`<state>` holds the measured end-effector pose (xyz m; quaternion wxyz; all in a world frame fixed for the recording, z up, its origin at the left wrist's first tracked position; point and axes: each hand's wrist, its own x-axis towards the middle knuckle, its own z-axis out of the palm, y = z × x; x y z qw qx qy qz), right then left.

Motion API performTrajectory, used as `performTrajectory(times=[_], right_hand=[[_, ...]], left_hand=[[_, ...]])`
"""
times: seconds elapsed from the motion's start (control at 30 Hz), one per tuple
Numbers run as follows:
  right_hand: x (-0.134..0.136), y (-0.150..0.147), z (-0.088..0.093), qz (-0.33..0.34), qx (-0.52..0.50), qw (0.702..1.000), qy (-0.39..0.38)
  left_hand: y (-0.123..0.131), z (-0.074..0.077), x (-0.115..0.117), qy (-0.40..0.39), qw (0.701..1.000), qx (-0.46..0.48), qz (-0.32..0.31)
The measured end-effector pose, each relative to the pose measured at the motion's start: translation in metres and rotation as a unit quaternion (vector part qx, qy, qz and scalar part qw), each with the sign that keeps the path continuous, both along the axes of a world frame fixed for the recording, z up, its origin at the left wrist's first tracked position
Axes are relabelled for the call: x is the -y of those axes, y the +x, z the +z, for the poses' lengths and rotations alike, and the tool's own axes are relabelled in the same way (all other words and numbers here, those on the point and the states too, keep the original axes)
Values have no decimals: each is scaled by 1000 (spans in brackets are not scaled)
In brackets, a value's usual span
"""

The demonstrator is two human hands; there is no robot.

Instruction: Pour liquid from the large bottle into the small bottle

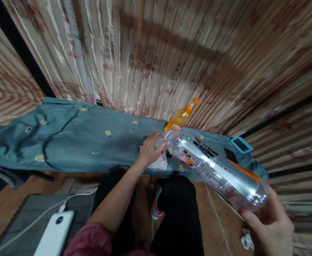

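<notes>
A large clear plastic bottle (211, 167) with a silver, black and orange label lies tilted across the space between my hands. My right hand (274, 222) grips its base, at the lower right. At the bottle's narrow end, my left hand (152, 149) is closed around clear plastic; whether this is the neck itself or a separate small piece I cannot tell. Just behind that end stands a pump bottle (181, 117) of yellow liquid with an orange pump head. A white tissue (159, 163) lies under my left hand on the cloth.
A green patterned cloth (73, 138) covers the long narrow table. A blue-framed digital device (241, 144) stands at its right end. Pleated curtains (150, 53) hang close behind. A white power bank (54, 233) with a cable rests on a dark surface at lower left.
</notes>
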<state>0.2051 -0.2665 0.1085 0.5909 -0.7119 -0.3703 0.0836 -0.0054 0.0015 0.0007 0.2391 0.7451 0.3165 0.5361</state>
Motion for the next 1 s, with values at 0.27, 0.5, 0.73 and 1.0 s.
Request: performTrajectory(times=[0.27,0.5,0.73,1.0], right_hand=[[-1,-6,4,-2,-2,1000,1],[0,-1,-1,0,0,1000,-12],[-4,-2,-5,-25,-34,999,-10],[-2,8,-31,34,-40,998,26]], left_hand=[[-1,0,0,2,1000,-3,-2],[-1,1,0,16,1000,5,-10],[-1,1,0,5,1000,9,-5],[-2,1,0,8,1000,24,-9]])
